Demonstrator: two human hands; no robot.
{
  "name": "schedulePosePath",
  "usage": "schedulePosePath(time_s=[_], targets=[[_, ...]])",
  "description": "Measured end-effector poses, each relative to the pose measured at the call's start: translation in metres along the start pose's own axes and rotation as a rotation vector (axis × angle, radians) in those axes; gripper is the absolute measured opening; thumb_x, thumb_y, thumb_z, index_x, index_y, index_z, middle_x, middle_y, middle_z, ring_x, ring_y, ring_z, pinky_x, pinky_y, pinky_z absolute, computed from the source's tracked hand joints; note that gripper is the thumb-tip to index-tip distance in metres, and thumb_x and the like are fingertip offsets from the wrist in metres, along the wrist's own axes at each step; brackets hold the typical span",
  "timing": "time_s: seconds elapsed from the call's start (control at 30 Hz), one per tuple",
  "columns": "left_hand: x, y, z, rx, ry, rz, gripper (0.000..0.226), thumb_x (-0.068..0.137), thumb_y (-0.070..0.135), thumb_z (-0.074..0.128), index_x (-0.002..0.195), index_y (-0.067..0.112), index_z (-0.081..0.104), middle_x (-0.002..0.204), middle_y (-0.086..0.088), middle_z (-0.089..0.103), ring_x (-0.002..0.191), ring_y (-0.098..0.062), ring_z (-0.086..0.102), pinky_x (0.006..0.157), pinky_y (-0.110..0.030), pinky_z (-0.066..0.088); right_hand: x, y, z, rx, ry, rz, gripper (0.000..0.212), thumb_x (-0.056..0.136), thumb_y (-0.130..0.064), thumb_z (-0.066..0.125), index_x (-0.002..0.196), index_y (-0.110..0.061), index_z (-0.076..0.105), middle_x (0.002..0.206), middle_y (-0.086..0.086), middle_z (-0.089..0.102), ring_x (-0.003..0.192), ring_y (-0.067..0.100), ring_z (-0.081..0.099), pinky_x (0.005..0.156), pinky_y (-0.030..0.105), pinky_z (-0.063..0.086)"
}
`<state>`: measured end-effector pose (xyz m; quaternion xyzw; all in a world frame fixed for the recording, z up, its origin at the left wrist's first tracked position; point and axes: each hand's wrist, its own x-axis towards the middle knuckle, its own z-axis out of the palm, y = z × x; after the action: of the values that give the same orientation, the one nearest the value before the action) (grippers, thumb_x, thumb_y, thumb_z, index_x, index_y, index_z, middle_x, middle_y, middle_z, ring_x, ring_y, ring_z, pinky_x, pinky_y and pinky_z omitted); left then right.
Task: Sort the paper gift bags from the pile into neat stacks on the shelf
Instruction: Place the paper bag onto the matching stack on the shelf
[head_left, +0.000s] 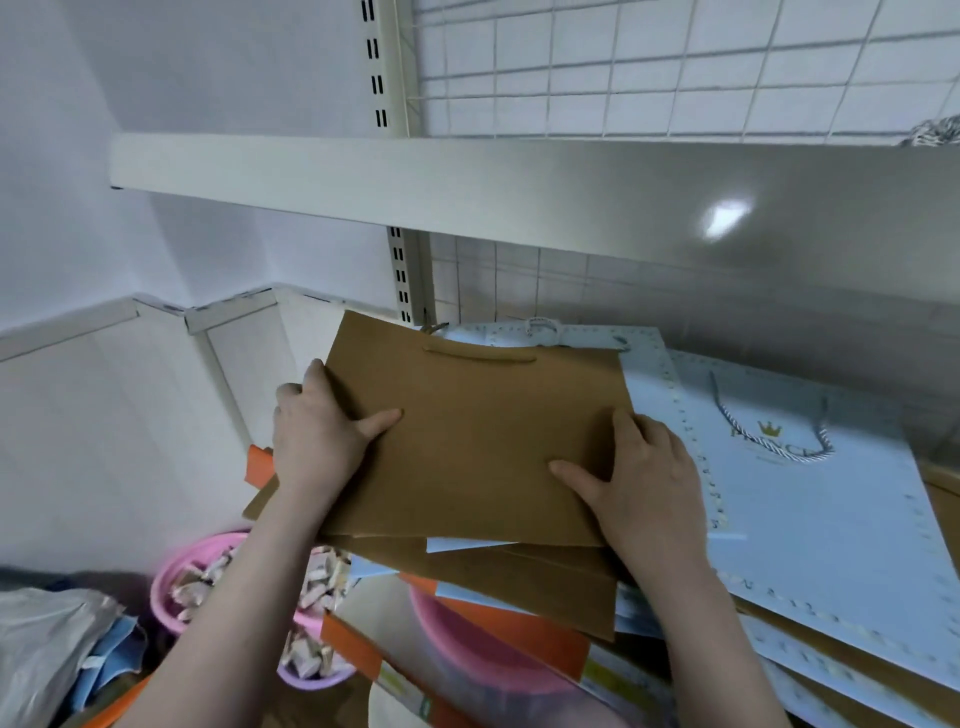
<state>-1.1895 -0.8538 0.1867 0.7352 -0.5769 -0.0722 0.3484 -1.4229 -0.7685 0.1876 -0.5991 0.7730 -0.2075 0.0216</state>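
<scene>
A: Bags first: your brown bag (478, 441) lies flat on top of the pile (519, 582), at the left end of the shelf. What are your hands doing?

B: Your left hand (317, 441) grips the bag's left edge, thumb on top and fingers curled under. Your right hand (639, 483) presses flat on the lower right corner, fingers straight, gripping nothing.

A: What could go wrong?

B: I'd judge the pile underneath is the risk. Brown, blue and orange bags are fanned out crooked and overhang the front edge. If you slide the top bag sideways, it may drag loose ones off, down toward the pink basins (208, 571) below.

A: And room to move?

B: The upper shelf (415, 182) hangs close above, so lifting high looks tight. The blue crown bag (810, 499) lies just beside on the right, partly under yours. The left side is open, but nothing supports a bag there.
</scene>
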Motion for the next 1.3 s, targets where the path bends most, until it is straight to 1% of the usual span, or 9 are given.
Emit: schedulePosePath(time_s=[0.1,0.3,0.4,0.47,0.53,0.67,0.87,1.1,1.3], targets=[[-0.002,-0.002,-0.005,-0.133,0.019,-0.004,0.085,0.071,0.039,0.079,0.140,0.013,0.036,0.128,-0.020,0.046,0.114,-0.037,0.050,0.092,-0.043,0.041,0.000,-0.001,-0.002,-0.023,0.036,0.029,0.089,0.083,-0.068,0.045,0.147,-0.011,0.021,0.143,0.008,0.038,0.132,0.026,0.031,0.108,0.034,0.026],[-0.003,-0.012,-0.016,-0.380,0.079,-0.026,0.069,0.076,0.030,0.076,0.134,0.017,0.042,0.128,-0.009,0.054,0.114,-0.027,0.052,0.094,-0.036,0.042,0.001,-0.005,-0.005,0.010,0.080,0.092,0.085,0.085,-0.066,0.044,0.144,-0.008,0.025,0.134,0.014,0.042,0.122,0.030,0.038,0.100,0.036,0.032],[-0.007,-0.014,-0.022,-0.422,0.085,-0.042,0.064,0.077,0.027,0.076,0.132,0.017,0.045,0.124,-0.007,0.057,0.111,-0.025,0.054,0.094,-0.037,0.045,0.003,-0.005,-0.010,0.152,0.079,0.098,0.070,0.085,-0.058,0.053,0.132,-0.009,0.038,0.121,0.013,0.044,0.106,0.028,0.044,0.087,0.034,0.037],[-0.009,-0.015,-0.025,-0.434,0.092,-0.059,0.064,0.076,0.028,0.077,0.131,0.018,0.046,0.124,-0.007,0.057,0.109,-0.024,0.055,0.093,-0.036,0.045,0.002,-0.007,-0.015,0.224,0.080,0.100,0.063,0.085,-0.054,0.057,0.126,-0.009,0.041,0.114,0.011,0.040,0.089,0.024,0.042,0.075,0.032,0.035],[-0.011,-0.015,-0.030,-0.411,0.091,-0.074,0.065,0.075,0.032,0.076,0.131,0.019,0.047,0.124,-0.007,0.057,0.109,-0.024,0.056,0.093,-0.037,0.046,-0.002,-0.008,-0.018,0.234,0.093,0.099,0.060,0.085,-0.053,0.058,0.123,-0.010,0.041,0.112,0.010,0.039,0.082,0.022,0.039,0.071,0.030,0.034],[-0.020,-0.013,-0.045,-0.264,0.071,-0.033,0.066,0.072,0.038,0.076,0.128,0.015,0.050,0.121,-0.013,0.053,0.106,-0.030,0.054,0.090,-0.038,0.046,-0.020,-0.013,-0.023,0.202,0.110,0.108,0.059,0.086,-0.052,0.057,0.122,-0.008,0.042,0.117,0.011,0.043,0.095,0.029,0.052,0.072,0.031,0.035],[-0.054,-0.018,-0.070,-0.093,0.020,0.072,0.059,0.072,0.043,0.076,0.109,0.007,0.048,0.112,-0.018,0.046,0.098,-0.037,0.053,0.076,-0.035,0.038,-0.072,-0.027,-0.037,0.117,0.149,0.121,0.061,0.088,-0.050,0.054,0.129,-0.007,0.040,0.119,0.013,0.044,0.108,0.031,0.049,0.084,0.036,0.040],[-0.111,-0.039,-0.099,-0.010,-0.050,0.186,0.077,0.070,0.051,0.074,0.123,0.005,0.043,0.116,-0.021,0.043,0.105,-0.040,0.050,0.085,-0.042,0.043,-0.161,-0.040,-0.042,-0.067,0.167,0.161,0.062,0.089,-0.054,0.049,0.128,-0.006,0.043,0.120,0.016,0.045,0.110,0.033,0.044,0.093,0.036,0.035],[-0.167,-0.038,-0.113,-0.034,-0.158,0.232,0.080,0.068,0.051,0.076,0.123,0.004,0.043,0.119,-0.025,0.042,0.111,-0.041,0.046,0.090,-0.044,0.041,-0.226,-0.020,-0.064,-0.108,0.175,0.215,0.058,0.089,-0.055,0.049,0.124,-0.010,0.044,0.123,0.014,0.044,0.112,0.032,0.044,0.094,0.035,0.034]])
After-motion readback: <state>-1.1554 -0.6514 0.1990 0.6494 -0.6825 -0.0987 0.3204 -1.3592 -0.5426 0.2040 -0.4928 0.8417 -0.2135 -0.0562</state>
